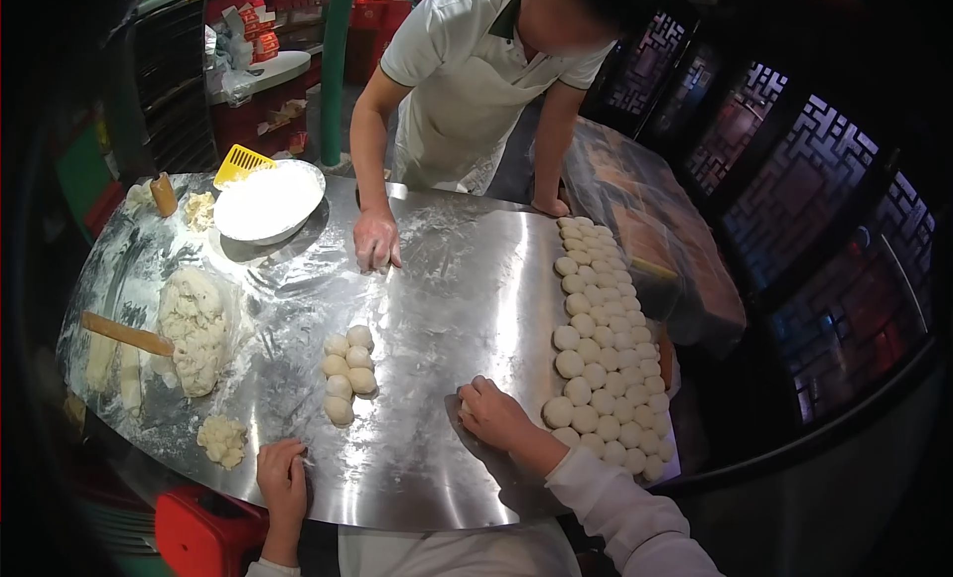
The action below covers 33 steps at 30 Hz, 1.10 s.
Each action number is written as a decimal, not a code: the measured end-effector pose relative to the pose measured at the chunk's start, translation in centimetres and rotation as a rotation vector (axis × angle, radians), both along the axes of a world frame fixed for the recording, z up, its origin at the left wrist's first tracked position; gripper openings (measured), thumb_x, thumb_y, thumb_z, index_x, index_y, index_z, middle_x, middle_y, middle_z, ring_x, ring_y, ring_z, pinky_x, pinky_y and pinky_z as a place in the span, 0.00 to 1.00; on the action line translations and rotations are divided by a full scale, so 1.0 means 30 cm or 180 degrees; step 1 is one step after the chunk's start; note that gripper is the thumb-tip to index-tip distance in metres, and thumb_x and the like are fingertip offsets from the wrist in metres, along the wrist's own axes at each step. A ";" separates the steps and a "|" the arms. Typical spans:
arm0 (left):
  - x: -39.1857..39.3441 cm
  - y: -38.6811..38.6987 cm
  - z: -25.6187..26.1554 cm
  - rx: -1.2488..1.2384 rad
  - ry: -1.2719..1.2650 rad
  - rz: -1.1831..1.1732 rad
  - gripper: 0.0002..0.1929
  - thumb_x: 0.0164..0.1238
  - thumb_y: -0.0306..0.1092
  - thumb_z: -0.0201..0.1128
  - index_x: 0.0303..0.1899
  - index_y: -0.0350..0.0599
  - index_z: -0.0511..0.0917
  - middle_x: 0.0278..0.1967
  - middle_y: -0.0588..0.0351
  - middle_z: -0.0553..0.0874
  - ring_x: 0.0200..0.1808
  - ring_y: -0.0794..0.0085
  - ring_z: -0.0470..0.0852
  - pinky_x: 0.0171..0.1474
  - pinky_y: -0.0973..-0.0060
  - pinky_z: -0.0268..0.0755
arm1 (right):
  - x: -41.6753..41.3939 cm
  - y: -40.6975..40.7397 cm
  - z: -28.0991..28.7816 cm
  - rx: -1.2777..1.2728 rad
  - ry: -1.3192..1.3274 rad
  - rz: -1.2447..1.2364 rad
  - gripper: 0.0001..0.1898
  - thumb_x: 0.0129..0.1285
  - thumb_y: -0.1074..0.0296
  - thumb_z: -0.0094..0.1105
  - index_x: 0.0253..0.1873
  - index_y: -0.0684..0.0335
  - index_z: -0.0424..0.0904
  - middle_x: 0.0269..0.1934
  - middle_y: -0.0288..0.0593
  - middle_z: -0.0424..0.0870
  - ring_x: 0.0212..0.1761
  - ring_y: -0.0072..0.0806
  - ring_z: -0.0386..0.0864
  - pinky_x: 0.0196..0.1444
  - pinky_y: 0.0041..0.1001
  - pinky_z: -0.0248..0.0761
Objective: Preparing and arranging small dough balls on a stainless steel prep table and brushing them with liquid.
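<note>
My right hand is curled low over the steel table, with a small pale piece of dough just showing under its fingers; most of it is hidden. At the near edge my left hand rests holding nothing, its thumb apart from the fingers. Beside it on the left lies a crumbly yellowish lump. Between my hands, farther in, sits a small cluster of round dough balls. Right of my right hand, many flattened dough balls stand in close rows along the table's right side.
A large dough mass lies at left, touched by a wooden stick. Behind are a white bowl of flour, a yellow slotted scoop and a wooden cylinder. Across the table, a co-worker's hand presses down. A red stool stands below.
</note>
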<state>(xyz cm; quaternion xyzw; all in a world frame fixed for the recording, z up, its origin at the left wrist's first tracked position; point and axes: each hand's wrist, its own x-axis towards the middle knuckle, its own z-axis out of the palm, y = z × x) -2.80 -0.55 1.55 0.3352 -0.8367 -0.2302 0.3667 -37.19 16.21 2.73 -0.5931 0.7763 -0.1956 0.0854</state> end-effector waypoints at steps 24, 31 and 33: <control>-0.008 -0.017 -0.013 0.0157 -0.0061 -0.0080 0.09 0.67 0.22 0.59 0.44 0.37 0.85 0.47 0.46 0.88 0.51 0.51 0.83 0.58 0.61 0.73 | -0.021 0.047 0.030 -0.0246 0.0522 0.0183 0.15 0.60 0.64 0.72 0.45 0.63 0.77 0.42 0.47 0.77 0.46 0.47 0.75 0.47 0.41 0.72; 0.037 -0.019 -0.024 0.0179 -0.0214 -0.0008 0.09 0.68 0.21 0.59 0.46 0.38 0.85 0.48 0.47 0.88 0.52 0.54 0.83 0.58 0.64 0.73 | -0.069 -0.115 0.144 -0.0233 0.0524 -0.0143 0.27 0.70 0.46 0.62 0.61 0.64 0.79 0.58 0.52 0.83 0.58 0.49 0.79 0.57 0.46 0.73; -0.015 -0.021 -0.022 0.0139 -0.0037 -0.0091 0.09 0.68 0.21 0.59 0.46 0.38 0.85 0.48 0.47 0.88 0.52 0.54 0.83 0.58 0.64 0.73 | -0.109 -0.087 -0.113 -0.0272 0.1401 -0.0252 0.39 0.71 0.37 0.55 0.75 0.64 0.68 0.75 0.57 0.67 0.77 0.55 0.64 0.73 0.53 0.60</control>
